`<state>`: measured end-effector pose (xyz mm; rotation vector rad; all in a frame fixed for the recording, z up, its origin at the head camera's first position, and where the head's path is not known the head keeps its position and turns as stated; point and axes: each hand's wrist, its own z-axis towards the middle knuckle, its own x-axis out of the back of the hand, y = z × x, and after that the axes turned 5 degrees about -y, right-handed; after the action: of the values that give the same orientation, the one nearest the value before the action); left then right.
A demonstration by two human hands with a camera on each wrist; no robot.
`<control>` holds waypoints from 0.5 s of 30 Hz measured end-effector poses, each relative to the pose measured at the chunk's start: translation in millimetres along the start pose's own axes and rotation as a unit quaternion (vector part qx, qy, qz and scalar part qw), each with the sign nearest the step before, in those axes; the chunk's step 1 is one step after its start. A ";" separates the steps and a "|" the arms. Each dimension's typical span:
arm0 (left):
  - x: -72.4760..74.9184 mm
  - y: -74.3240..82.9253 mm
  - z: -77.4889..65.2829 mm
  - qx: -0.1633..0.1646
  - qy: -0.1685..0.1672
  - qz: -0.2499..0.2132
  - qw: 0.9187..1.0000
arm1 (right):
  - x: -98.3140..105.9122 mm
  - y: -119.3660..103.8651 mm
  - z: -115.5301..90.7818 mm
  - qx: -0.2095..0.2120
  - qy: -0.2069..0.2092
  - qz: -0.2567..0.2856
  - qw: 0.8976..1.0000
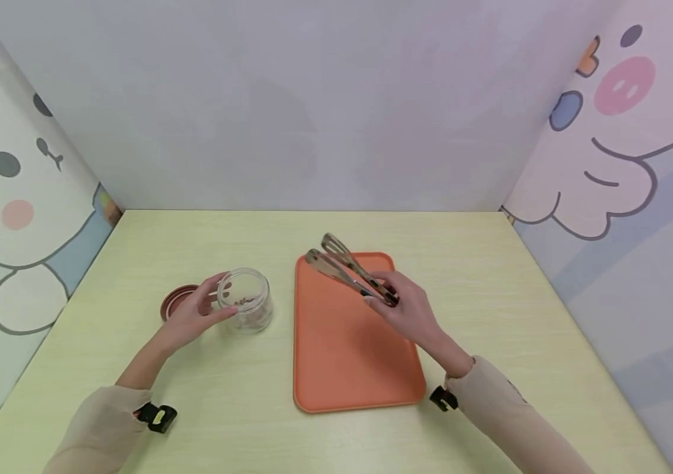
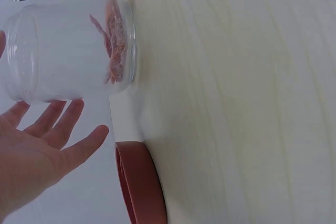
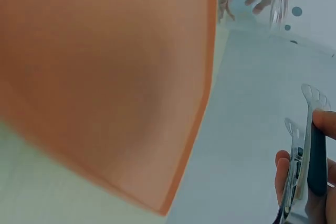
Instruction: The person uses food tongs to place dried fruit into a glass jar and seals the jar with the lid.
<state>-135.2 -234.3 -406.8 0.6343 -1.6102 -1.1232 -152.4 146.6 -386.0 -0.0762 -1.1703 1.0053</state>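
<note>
A clear glass jar (image 1: pixel 251 309) without a lid stands on the table, left of the tray. Several reddish-brown strips (image 2: pixel 116 43) lie at its bottom. My left hand (image 1: pixel 197 315) grips the jar near its rim, thumb on the near side and fingers round the other side. A pair of metal tongs (image 1: pixel 345 268) with dark handle grips is in my right hand (image 1: pixel 404 306), pinched between thumb and fingers. The tongs' slotted tips stand apart with nothing between them, above the far end of an orange tray (image 1: pixel 351 362).
A round reddish-brown lid (image 1: pixel 172 301) lies on the table, partly behind my left hand. The pale yellow table (image 1: pixel 224 421) meets a plain wall at the back. Side walls carry cartoon animal prints.
</note>
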 end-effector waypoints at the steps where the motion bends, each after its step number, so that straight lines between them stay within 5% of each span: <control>1: -0.1 0.0 0.0 0.000 0.000 0.001 1.000 | 2.3 3.1 -5.0 -0.015 0.010 0.000 1.000; 8: -0.8 1.0 -0.4 0.003 0.001 0.001 1.000 | 21.5 20.1 -37.8 -0.119 0.040 0.019 0.992; 15: -1.1 1.3 -0.5 -0.001 0.003 0.003 1.000 | 41.1 38.9 -69.2 -0.177 0.064 0.012 0.982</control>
<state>-134.2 -233.0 -406.1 0.6298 -1.6049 -1.1185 -120.5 227.4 -407.1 -0.4324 -1.2206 0.7924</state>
